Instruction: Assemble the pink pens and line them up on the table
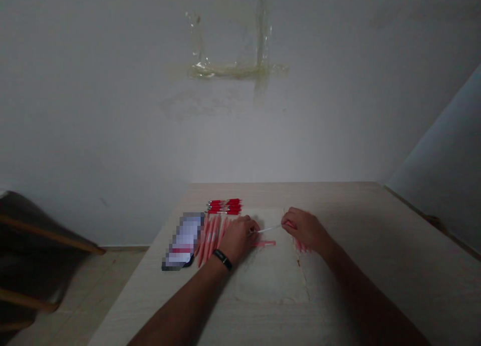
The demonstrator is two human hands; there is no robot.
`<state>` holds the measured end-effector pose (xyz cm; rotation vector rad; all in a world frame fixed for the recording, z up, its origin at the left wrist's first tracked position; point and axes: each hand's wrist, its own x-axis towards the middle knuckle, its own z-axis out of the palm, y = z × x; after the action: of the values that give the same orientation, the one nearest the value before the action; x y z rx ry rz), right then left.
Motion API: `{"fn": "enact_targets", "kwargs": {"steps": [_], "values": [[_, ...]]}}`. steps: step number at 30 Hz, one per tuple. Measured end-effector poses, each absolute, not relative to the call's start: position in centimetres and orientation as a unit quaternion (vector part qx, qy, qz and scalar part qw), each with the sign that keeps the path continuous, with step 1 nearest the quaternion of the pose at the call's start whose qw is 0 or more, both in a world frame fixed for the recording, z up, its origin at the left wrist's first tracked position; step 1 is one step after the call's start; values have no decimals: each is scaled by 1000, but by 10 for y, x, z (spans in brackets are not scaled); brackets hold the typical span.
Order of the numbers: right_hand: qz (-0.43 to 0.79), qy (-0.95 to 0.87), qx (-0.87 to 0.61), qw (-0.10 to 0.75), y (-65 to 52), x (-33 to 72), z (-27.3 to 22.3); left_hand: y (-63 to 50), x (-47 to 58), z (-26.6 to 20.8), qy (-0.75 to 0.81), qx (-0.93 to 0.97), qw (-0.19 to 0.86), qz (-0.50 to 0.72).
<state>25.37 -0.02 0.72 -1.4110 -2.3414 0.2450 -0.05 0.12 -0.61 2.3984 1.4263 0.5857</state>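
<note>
Grip of left hand and right hand, pinched on white rod, ends hidden

A: Piece in hand?
B: Slim white rod, straight, one end pinched in the left hand, the other meeting the right hand; right end slightly higher in view.

A: At the right fingers?
B: Short pink piece, gripped, mostly covered. Slender pink parts lie just below, partly hidden; count unclear.

A: Between the hands?
B: One reddish strip, lying crosswise, nearer the viewer than the rod; left end close to the left hand.

A: Left side?
B: Long pink barrels, roughly parallel, pointing away. Beyond them, slender red pieces, laid crosswise in a neat group.
</note>
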Motion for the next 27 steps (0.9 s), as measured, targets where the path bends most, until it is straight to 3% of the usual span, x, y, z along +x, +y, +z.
{"fn": "enact_targets", "kwargs": {"steps": [27], "values": [[119,-852,-484,163,-8,208,-9,3,-8,4,563,809,116,119]]}}
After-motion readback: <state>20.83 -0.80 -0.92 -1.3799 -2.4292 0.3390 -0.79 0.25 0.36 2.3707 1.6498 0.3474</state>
